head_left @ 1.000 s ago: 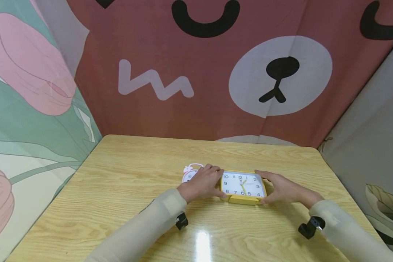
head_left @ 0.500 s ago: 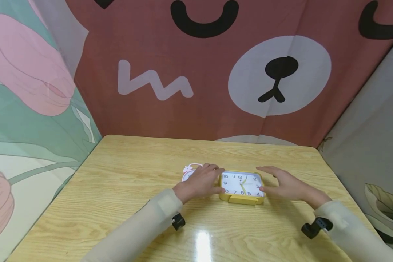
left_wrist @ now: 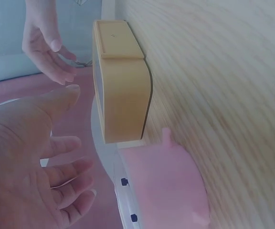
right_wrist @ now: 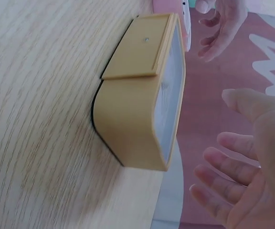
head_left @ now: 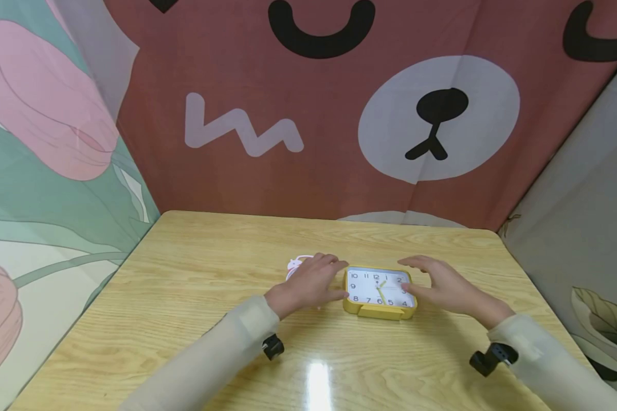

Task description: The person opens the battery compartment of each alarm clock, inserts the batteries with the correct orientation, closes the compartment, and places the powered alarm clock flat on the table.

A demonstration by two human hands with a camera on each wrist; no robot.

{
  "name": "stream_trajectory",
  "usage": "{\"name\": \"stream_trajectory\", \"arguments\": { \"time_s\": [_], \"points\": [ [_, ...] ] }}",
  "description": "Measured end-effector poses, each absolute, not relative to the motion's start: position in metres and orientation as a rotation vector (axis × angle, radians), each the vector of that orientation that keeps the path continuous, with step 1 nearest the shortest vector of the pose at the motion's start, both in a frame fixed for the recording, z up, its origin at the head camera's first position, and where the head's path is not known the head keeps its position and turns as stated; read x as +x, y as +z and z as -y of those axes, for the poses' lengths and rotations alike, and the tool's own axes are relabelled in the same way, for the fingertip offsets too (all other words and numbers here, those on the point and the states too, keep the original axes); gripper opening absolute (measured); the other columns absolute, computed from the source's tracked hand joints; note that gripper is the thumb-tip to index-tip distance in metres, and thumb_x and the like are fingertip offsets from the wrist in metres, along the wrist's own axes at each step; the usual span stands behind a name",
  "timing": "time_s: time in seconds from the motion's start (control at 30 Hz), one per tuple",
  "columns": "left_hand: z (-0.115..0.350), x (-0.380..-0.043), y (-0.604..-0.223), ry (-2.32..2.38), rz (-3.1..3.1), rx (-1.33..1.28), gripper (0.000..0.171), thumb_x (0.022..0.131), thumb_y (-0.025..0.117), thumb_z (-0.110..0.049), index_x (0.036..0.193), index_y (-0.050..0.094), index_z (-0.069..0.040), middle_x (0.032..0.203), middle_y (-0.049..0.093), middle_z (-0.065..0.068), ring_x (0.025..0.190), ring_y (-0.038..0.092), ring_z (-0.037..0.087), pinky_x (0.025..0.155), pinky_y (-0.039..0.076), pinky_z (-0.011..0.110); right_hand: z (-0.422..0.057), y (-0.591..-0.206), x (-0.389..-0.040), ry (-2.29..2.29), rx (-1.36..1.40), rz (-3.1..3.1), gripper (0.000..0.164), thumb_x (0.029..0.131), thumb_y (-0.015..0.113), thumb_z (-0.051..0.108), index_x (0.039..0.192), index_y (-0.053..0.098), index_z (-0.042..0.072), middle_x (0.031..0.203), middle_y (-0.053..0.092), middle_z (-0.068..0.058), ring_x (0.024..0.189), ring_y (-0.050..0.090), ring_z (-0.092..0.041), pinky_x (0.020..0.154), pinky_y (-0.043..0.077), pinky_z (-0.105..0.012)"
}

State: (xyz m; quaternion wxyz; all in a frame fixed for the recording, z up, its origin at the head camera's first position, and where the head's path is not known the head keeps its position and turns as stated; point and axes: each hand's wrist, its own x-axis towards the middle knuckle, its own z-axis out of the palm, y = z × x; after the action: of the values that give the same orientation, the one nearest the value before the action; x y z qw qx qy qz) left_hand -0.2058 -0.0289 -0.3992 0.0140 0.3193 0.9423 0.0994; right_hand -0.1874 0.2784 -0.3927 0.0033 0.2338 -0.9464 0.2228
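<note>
A yellow rectangular clock (head_left: 380,312) lies on its back on the wooden table, its white dial facing up. My left hand (head_left: 308,285) hovers at its left side with fingers spread. Over its right edge is my right hand (head_left: 444,285), thumb and fingers apart and holding nothing. Both wrist views show a gap between each hand and the clock's yellow side (left_wrist: 125,95). Beneath my left hand, a pink twin-bell style alarm clock (left_wrist: 168,186) also lies face up; in the head view the hand covers most of it, leaving its top and handle (head_left: 294,264) showing.
The light wooden table (head_left: 226,245) reaches back to a brown cloth backdrop (head_left: 329,171) with a cartoon bear print. A floral cloth (head_left: 46,142) hangs at the left, and a pale cloth (head_left: 571,228) at the right. Small black cameras sit on both wrists.
Both hands have let go of the yellow clock and lifted up off its sides. The left hand has shifted slightly left, covering more of the pink clock. The yellow clock stays nearly where it was.
</note>
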Motion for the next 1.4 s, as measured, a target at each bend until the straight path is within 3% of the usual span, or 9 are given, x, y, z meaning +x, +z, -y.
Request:
{"name": "stream_trajectory", "arguments": {
  "time_s": [0.57, 0.97, 1.2, 1.4],
  "points": [
    [0.048, -0.203, -0.396, 0.369, -2.945, 0.970, 0.068, 0.092, 0.069, -0.053, 0.149, 0.051, -0.019, 0.146, 0.057, 0.006, 0.135, 0.051, 0.027, 0.109, 0.045, 0.047, -0.249, -0.389, -0.179, 0.695, 0.835, 2.936, 0.043, 0.094, 0.073, 0.022, 0.132, 0.064, 0.004, 0.131, 0.067, -0.012, 0.123, 0.062, -0.034, 0.099, 0.051, -0.055],
    [0.063, -0.200, -0.395, 0.366, -2.947, 0.925, 0.077, 0.084, 0.077, -0.053, 0.148, 0.051, -0.020, 0.144, 0.057, 0.006, 0.135, 0.050, 0.027, 0.107, 0.045, 0.046, -0.229, -0.396, -0.177, 0.727, 0.856, 2.919, 0.043, 0.093, 0.073, 0.022, 0.133, 0.064, 0.005, 0.134, 0.065, -0.013, 0.126, 0.061, -0.035, 0.102, 0.049, -0.056],
    [0.074, -0.200, -0.399, 0.439, -2.952, 0.953, 0.079, 0.078, 0.084, -0.048, 0.144, 0.056, -0.014, 0.138, 0.060, 0.009, 0.129, 0.053, 0.030, 0.100, 0.047, 0.048, -0.216, -0.401, -0.179, 0.761, 0.920, 2.892, 0.043, 0.093, 0.074, 0.022, 0.131, 0.064, 0.004, 0.133, 0.066, -0.011, 0.123, 0.062, -0.032, 0.101, 0.051, -0.054],
    [0.081, -0.202, -0.403, 0.460, -2.965, 0.958, 0.079, 0.079, 0.083, -0.049, 0.142, 0.057, -0.010, 0.137, 0.061, 0.010, 0.127, 0.053, 0.032, 0.097, 0.047, 0.048, -0.207, -0.404, -0.178, 0.752, 0.941, 2.905, 0.043, 0.094, 0.072, 0.026, 0.132, 0.064, 0.007, 0.136, 0.064, -0.013, 0.125, 0.061, -0.032, 0.102, 0.050, -0.054]
  ]
}}
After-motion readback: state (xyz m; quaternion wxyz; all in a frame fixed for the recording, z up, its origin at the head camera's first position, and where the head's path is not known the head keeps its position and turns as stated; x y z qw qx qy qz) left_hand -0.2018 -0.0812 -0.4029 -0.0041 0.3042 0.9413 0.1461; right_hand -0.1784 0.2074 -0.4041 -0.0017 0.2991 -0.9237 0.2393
